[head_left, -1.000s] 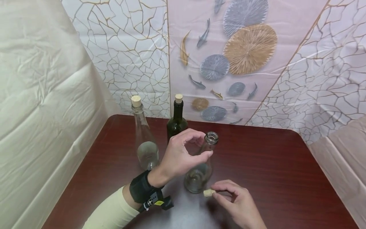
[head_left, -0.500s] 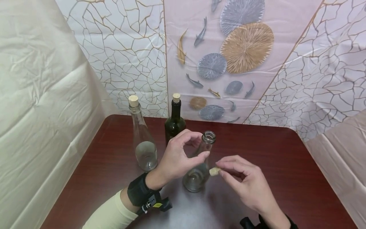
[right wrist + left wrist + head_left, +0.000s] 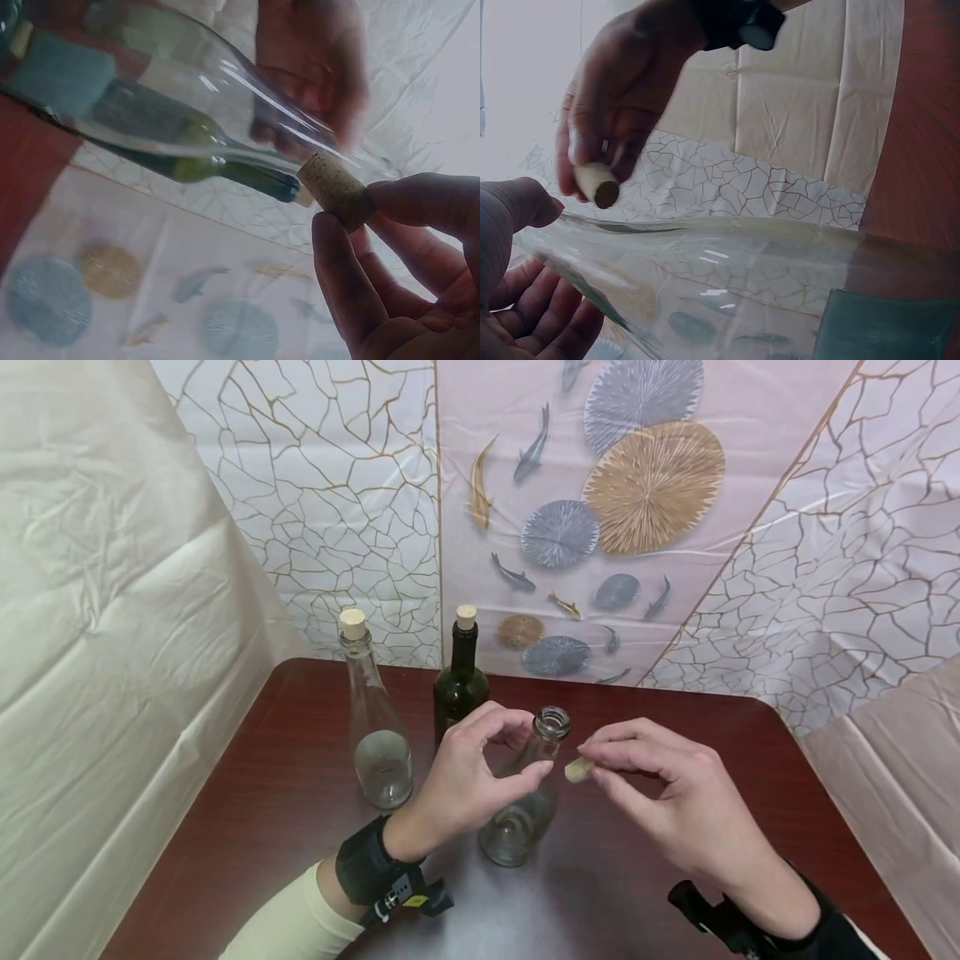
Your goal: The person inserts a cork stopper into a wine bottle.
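Note:
In the head view, an uncorked clear glass bottle [image 3: 516, 828] stands upright on the table. My left hand [image 3: 461, 781] holds it round the neck, thumb in front and fingers behind, just below the bare mouth. My right hand [image 3: 678, 793] pinches a short cork [image 3: 578, 769] between thumb and fingertips, to the right of the neck and lower than the mouth. The right wrist view shows the speckled cork [image 3: 337, 191] close up, overlapping the bottle's neck. From the left wrist, the cork [image 3: 598, 186] appears apart from the bottle [image 3: 727, 262].
A clear bottle [image 3: 384, 768] with a cork in its top stands to the left. Behind my left hand is a dark green bottle [image 3: 460, 689], also corked. The dark red table [image 3: 675, 735] ends at a patterned sheet [image 3: 360, 468] hung behind it.
My right hand has risen with the cork, from low beside the bottle's base up to beside its neck. My left hand and the bottles have stayed in place.

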Tool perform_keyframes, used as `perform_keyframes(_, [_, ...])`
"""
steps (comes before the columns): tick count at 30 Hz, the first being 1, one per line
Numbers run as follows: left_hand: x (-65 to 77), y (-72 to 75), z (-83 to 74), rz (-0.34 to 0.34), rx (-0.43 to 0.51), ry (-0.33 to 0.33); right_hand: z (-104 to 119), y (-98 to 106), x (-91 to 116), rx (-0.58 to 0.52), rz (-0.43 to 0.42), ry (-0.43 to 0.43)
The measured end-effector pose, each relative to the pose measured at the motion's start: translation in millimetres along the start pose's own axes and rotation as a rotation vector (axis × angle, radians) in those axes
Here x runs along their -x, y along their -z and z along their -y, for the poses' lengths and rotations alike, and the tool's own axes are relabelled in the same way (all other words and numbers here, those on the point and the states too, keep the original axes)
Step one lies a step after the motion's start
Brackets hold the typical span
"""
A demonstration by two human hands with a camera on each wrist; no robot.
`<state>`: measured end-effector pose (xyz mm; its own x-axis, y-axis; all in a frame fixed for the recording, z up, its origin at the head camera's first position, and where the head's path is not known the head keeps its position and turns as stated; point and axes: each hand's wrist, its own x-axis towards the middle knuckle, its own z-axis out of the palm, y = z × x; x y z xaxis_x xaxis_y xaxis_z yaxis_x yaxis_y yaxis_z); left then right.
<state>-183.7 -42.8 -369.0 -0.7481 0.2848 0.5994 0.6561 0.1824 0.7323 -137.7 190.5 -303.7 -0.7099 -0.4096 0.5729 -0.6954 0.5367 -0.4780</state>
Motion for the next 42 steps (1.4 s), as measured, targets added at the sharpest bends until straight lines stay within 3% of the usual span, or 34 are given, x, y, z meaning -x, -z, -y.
perform_keyframes(3, [0.2,0.3,0.2,0.003,0.001,0.002,6,7,-10,0.039,0.002,0.042])
perform_keyframes(7, [0.6,0.0,1.1,0.004,0.007,0.004,13,14,-21,0.084,0.028,0.035])
perform_keyframes(14, [0.2,0.2,1.4,0.002,0.012,-0.009,19,22,-39,0.109,0.016,0.156])
perform_keyframes(24, [-0.4,0.3,2.5,0.001,0.018,-0.013,27,38,-60,0.179,0.067,0.160])
perform_keyframes(36, [1.0,0.2,7.0,-0.007,0.034,-0.062,34,29,-78,0.146,0.098,0.225])
perform_keyframes(42, [1.4,1.2,5.9,-0.003,0.041,-0.052,32,23,-80,0.182,0.138,0.263])
